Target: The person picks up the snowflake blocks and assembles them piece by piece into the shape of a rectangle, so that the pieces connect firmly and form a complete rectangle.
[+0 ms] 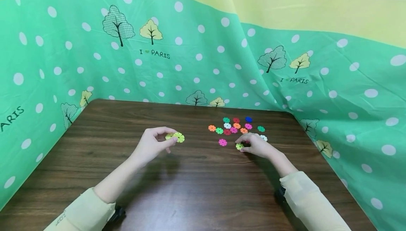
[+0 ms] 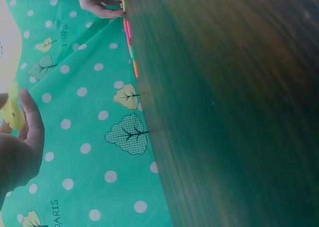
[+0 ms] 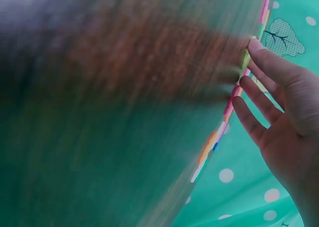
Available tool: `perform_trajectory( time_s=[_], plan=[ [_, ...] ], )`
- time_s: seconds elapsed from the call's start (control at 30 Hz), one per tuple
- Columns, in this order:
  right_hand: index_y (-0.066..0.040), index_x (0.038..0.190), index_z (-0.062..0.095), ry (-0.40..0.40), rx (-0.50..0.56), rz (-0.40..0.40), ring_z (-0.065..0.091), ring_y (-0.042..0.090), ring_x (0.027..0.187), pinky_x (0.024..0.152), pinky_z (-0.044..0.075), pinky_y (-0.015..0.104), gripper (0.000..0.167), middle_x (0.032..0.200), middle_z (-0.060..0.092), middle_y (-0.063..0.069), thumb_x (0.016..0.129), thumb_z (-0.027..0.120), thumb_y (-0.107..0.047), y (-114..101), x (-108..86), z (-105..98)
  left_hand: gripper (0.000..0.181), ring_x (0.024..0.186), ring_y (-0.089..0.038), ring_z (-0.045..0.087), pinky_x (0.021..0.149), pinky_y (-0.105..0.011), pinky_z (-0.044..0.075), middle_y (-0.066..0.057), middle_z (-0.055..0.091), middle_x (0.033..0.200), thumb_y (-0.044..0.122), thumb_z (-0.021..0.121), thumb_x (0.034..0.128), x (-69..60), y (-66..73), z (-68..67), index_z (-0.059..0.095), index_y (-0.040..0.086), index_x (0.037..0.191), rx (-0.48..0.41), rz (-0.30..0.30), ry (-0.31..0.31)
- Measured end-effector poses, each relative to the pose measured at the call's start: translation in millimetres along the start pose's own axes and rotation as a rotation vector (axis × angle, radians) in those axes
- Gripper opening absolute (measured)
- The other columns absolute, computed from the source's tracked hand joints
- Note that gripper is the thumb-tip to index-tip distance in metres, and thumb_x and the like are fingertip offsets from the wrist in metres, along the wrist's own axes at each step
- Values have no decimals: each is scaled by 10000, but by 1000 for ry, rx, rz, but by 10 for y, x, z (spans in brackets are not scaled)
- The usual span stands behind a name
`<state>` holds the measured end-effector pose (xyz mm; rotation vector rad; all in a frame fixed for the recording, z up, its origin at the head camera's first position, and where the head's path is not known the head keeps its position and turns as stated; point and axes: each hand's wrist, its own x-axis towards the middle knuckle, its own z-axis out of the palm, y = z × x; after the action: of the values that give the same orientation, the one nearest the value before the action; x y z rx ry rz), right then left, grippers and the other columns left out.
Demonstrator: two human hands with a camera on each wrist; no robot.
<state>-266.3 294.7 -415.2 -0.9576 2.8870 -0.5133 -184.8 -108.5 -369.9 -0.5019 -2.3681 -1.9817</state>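
My left hand (image 1: 150,144) is raised over the table and pinches yellow notched plastic discs (image 1: 179,137) between thumb and fingers. They look like two flower-shaped pieces joined together, partly covered by the fingers. In the left wrist view these yellow discs (image 2: 14,112) show at the left edge. At the table surface, my right hand (image 1: 257,144) has thumb and fingertips around another yellow-green notched disc (image 1: 239,147). The right wrist view shows the thumb against this disc (image 3: 245,60), with the other fingertips down by the table. A pink notched disc (image 1: 223,142) lies just left of that hand.
Several loose notched discs in mixed colours lie beyond the right hand, among them a white disc (image 1: 227,125), a blue disc (image 1: 248,119) and an orange disc (image 1: 211,128). The brown wood-grain table (image 1: 196,188) meets a green dotted cloth (image 1: 200,72) at its back and sides.
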Motion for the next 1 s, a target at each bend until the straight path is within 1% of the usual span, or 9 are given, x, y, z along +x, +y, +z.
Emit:
perform_trajectory(
  time_s=[0.13,0.23,0.27,0.37,0.43,0.47,0.7,0.87,1.0],
  plan=[
    [-72,1068,695,8,4,-9,610,217,941,812,517,389,301,1043,666,58,778,765,-113,-11,8,-2,188,555,-314,623,600,-300,531,-183,704,925,99,730,817,10,3,6,701,73,1001,-10,12,-9],
    [-75,1038,704,15,8,-24,572,193,836,726,507,336,284,1012,644,56,763,775,-96,-26,17,-2,182,552,-318,619,588,-335,536,-190,693,926,23,712,811,-19,117,21,690,17,992,-12,24,-8],
    [-77,1021,706,18,8,-30,554,186,809,702,496,314,274,997,639,51,757,780,-92,-29,21,-2,178,551,-306,620,582,-331,533,-170,693,926,14,710,808,-20,120,23,691,18,985,-18,32,-4],
    [-79,966,703,24,15,-42,514,188,754,650,464,268,243,931,624,37,740,791,-76,-38,36,-4,160,546,-248,624,569,-310,524,-132,688,925,9,710,800,-15,112,25,693,27,958,-12,54,9],
    [-83,927,689,25,29,-38,514,188,732,629,457,253,219,876,622,24,735,794,-67,-45,44,-5,159,541,-202,624,556,-278,508,-105,688,922,31,722,794,8,37,20,696,39,951,-13,64,17],
    [-87,909,679,22,34,-34,518,183,726,627,459,250,210,852,622,16,735,793,-61,-47,45,-6,158,540,-189,623,552,-274,508,-94,686,923,41,727,792,22,-6,17,696,44,947,-12,71,19],
    [-125,855,638,-5,58,28,557,72,708,645,498,261,173,774,634,-50,767,760,-41,-81,41,0,139,543,-235,623,547,-334,517,-103,677,845,76,747,789,29,-15,20,694,50,916,6,43,21],
    [-145,849,649,22,74,40,560,68,719,652,494,254,155,777,641,-61,782,748,-46,-129,44,-29,121,543,-298,619,554,-351,524,-104,672,788,117,762,783,34,34,22,694,85,879,46,16,26],
    [-152,864,665,57,66,38,572,74,728,650,492,261,136,783,649,-74,797,738,-58,-181,61,-76,107,533,-267,620,517,-298,495,-121,669,768,125,758,786,43,53,22,697,104,871,68,14,35]
  ],
)
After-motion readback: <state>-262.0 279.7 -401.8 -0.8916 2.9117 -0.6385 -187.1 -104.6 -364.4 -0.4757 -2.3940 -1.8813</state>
